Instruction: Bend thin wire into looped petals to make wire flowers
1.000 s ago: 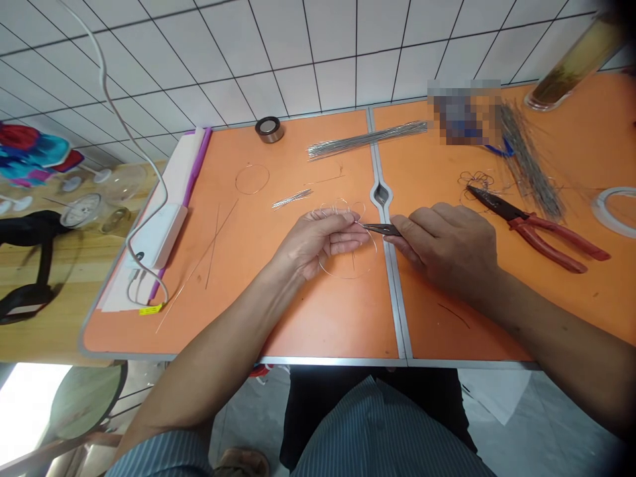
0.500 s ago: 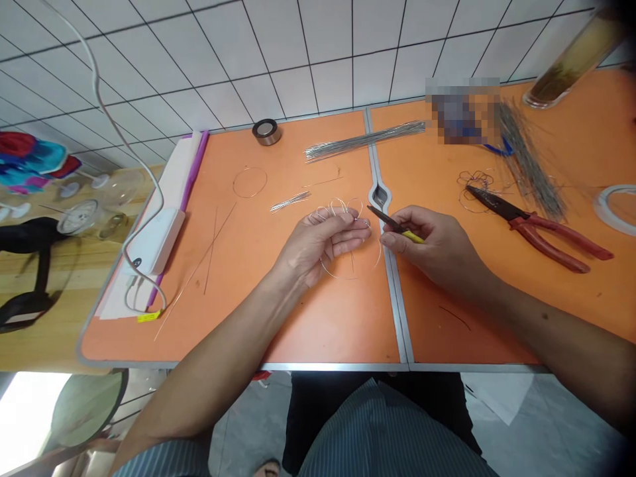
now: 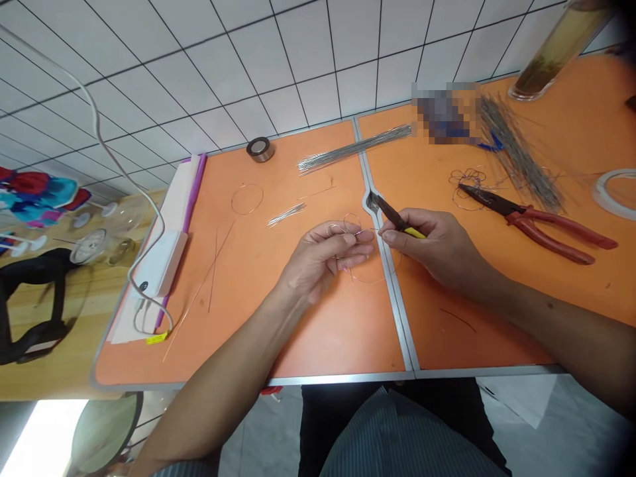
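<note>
My left hand [image 3: 330,255] pinches a thin looped wire [image 3: 352,217] between thumb and fingers, above the orange table. Its fine loops rise over the fingers and a wider curve hangs below. Close by on the right, my right hand [image 3: 432,242] is closed around small pliers [image 3: 392,213] with dark jaws and a yellow handle, the jaws pointing up and left. Thumb and fingertip of this hand also meet near a strand of the wire; whether they grip it is hard to see. Left of the hands lie a short bundle of wires [image 3: 287,214] and a wire ring [image 3: 247,199].
Large red-handled pliers [image 3: 541,225] lie at right beside tangled wire and a wire bundle [image 3: 521,152]. A longer wire bundle [image 3: 355,149] and a tape roll [image 3: 260,150] lie toward the tiled wall. A white box with a cable [image 3: 161,265] sits at left. A glass [image 3: 559,56] stands back right.
The small pliers' jaws have turned upward, away from the left hand's fingertips. My right thumb and finger have come to the wire strand. The view has tilted slightly.
</note>
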`<state>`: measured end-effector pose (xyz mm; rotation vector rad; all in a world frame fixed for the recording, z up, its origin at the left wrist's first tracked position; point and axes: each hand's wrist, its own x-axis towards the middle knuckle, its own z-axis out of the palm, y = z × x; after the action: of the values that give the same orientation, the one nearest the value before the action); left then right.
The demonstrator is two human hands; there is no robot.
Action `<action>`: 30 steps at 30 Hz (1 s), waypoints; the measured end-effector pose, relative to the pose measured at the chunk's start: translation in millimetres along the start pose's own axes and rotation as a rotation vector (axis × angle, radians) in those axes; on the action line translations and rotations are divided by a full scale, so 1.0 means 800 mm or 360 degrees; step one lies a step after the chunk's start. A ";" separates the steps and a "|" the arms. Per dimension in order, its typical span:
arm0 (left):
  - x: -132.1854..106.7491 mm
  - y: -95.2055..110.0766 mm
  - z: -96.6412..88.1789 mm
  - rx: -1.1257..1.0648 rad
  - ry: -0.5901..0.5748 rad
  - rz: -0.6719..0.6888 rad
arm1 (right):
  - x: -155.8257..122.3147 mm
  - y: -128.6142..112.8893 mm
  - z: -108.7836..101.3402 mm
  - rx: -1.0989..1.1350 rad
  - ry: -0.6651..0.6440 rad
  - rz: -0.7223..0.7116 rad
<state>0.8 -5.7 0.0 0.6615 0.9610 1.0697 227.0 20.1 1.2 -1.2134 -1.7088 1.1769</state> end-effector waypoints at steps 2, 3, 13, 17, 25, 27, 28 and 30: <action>-0.001 0.001 -0.001 0.0108 -0.0004 0.0023 | 0.000 -0.001 0.000 -0.0021 -0.0017 -0.0017; -0.002 0.001 -0.001 0.0168 0.0011 0.0043 | 0.000 -0.001 0.000 -0.0027 -0.0023 -0.0023; -0.005 0.000 0.005 0.0365 0.0096 0.0100 | -0.001 -0.001 0.000 0.0034 -0.0104 -0.0040; -0.006 0.001 0.005 0.0412 0.0088 0.0108 | 0.000 -0.004 0.000 0.0037 -0.0111 -0.0048; -0.006 -0.001 0.004 0.0495 0.0076 0.0136 | -0.004 -0.004 0.002 -0.0026 -0.0137 -0.0086; -0.006 -0.001 0.004 0.0511 0.0063 0.0135 | -0.004 -0.004 0.001 -0.0035 -0.0156 -0.0082; -0.006 -0.001 0.005 0.0518 0.0057 0.0133 | -0.004 -0.004 0.001 -0.0034 -0.0166 -0.0078; -0.007 0.000 0.006 0.0524 0.0045 0.0128 | -0.004 -0.004 -0.001 -0.0029 -0.0191 -0.0071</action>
<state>3.9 -10.5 3.9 0.9633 1.1560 1.0012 227.5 16.8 4.1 -1.1295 -1.8286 1.2314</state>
